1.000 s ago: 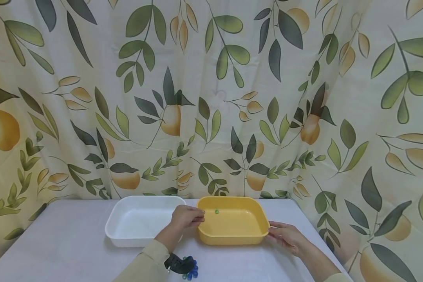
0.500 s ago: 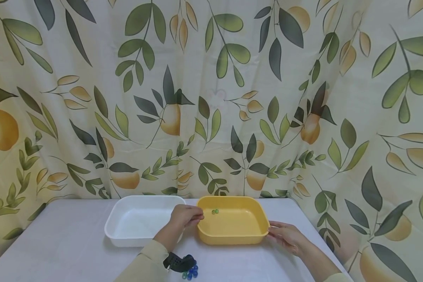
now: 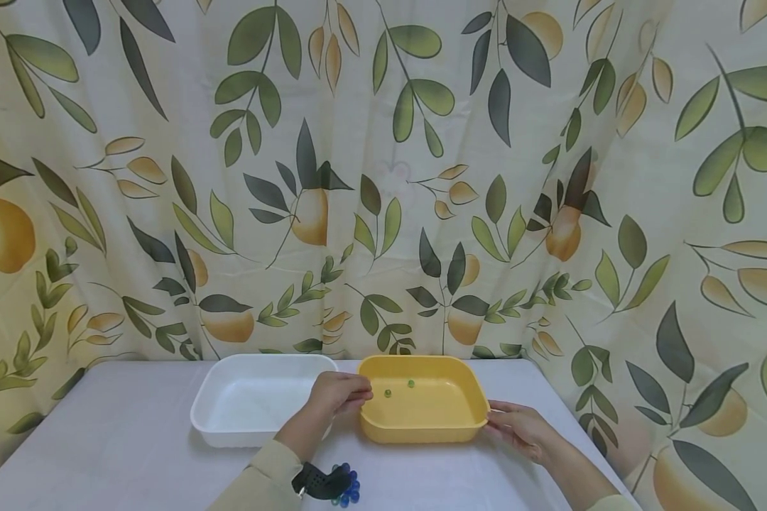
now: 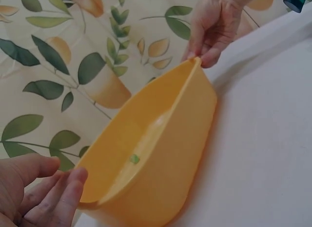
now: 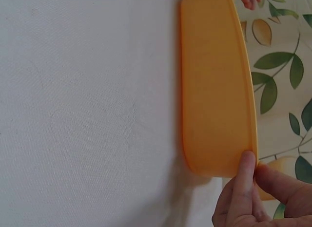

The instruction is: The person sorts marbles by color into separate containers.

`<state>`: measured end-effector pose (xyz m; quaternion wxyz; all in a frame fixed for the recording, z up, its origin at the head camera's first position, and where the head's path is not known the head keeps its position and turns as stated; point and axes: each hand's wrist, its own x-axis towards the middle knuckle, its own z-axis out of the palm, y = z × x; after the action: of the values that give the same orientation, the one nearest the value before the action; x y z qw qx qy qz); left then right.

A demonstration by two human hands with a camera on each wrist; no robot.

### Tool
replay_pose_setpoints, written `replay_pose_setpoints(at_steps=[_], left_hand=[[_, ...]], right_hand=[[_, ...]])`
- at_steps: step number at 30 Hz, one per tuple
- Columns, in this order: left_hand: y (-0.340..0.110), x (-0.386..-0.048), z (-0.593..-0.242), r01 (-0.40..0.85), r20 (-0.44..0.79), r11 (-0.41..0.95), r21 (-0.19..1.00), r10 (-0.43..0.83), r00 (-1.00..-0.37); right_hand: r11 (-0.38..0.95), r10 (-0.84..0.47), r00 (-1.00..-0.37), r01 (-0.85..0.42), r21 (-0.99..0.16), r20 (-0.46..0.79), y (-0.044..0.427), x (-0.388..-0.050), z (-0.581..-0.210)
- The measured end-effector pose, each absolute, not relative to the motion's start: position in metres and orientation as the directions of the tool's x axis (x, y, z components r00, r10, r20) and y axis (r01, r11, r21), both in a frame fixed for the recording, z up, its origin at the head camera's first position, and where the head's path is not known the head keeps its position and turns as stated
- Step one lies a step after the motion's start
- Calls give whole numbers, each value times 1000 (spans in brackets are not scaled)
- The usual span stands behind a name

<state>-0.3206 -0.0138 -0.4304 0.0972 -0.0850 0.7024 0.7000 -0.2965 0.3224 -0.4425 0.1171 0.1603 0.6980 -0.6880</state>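
Two small green marbles (image 3: 411,383) lie apart in the yellow tray (image 3: 422,433), both in its left half. At the tray's left rim is my left hand (image 3: 339,392). The left wrist view shows its thumb and fingers (image 4: 78,180) extended beside the rim, with no marble visible between them; whether they touch the rim is hard to tell. My right hand (image 3: 524,431) pinches the tray's right end. In the right wrist view its thumb and fingers (image 5: 247,161) meet on either side of the rim.
A white tray (image 3: 224,436) stands left of the yellow one, partly behind the left hand. Several blue and green marbles (image 3: 353,490) lie near the front, partly hidden by the black wrist device (image 3: 322,482). A patterned curtain (image 3: 383,177) hangs behind the white table (image 3: 134,426).
A second green marble has appeared in the yellow tray. The two were close together half a second ago and now lie apart. Both hands have stayed nearly in place.
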Motion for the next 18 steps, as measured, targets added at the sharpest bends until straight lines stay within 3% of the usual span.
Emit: replay_pose_setpoints(at_steps=[18], left_hand=[[-28,-302,-436,-248,-244,-39,968,89,-966]], right_hand=[[-23,45,-924,379,-925,-379,323,-296,-444]])
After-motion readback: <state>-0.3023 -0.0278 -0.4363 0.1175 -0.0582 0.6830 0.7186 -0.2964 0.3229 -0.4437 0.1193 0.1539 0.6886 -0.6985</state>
